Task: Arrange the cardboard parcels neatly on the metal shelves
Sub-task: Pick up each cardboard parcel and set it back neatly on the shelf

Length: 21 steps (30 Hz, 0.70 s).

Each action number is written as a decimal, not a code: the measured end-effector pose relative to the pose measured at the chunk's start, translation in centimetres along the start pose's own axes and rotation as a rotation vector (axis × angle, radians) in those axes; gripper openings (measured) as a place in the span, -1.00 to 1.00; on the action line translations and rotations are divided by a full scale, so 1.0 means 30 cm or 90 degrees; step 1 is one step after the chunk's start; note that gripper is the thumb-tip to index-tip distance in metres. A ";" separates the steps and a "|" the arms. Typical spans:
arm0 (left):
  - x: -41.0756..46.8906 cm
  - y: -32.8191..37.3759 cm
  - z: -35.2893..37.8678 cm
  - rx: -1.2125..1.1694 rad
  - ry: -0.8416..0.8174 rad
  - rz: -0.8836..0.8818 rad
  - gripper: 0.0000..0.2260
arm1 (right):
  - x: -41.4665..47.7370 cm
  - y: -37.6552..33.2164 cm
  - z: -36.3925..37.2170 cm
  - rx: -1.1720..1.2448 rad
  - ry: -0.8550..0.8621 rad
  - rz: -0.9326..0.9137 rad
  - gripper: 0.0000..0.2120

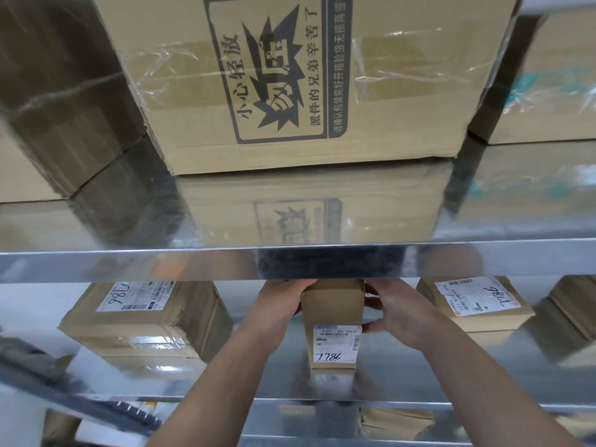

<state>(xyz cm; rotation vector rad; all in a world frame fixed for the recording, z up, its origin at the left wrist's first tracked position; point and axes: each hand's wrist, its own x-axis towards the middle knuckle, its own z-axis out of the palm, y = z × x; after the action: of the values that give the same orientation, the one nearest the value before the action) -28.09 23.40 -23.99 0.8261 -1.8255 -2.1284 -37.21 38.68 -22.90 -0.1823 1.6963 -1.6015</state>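
A shiny metal upper shelf point(129, 262) runs across the view, and on it sits a big printed box point(322, 85) wrapped with clear tape. A darker box point(64, 101) stands close on its left and a pale box point(548, 85) close on its right, each cut off by the frame.

Below it, the middle shelf point(435, 379) carries three parcels. A squat box point(145, 317) lies to the left, a flat box point(474, 304) to the right, and a narrow box point(333, 312) stands between them, apart from both, its base on the shelf near the front edge. A white label point(337, 343) with a handwritten number faces the camera.

The left hand point(277, 304) grips the narrow box's left side, with fingers curled round its upper part. The right hand point(396, 314) holds the opposite side, thumb touching the front by the label's corner and the other fingers wrapped round behind. The box's top is hidden under the upper shelf's lip.

This looks like the placing step: the narrow box is being set or squared up in the gap between its neighbours. The next move likely calls for sliding it straight back so its face lines up with the others, keeping the label forward and the tall box upright so it does not tip, then letting go on both sides together.
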 end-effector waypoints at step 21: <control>0.031 -0.005 0.007 0.101 0.044 -0.025 -0.95 | -0.005 -0.034 0.035 -0.099 0.026 -0.034 -0.91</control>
<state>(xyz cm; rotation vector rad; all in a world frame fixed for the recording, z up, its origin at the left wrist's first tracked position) -28.95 23.14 -24.36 0.9664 -1.9780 -1.9698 -36.86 37.74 -21.80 -0.2764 1.8626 -1.5217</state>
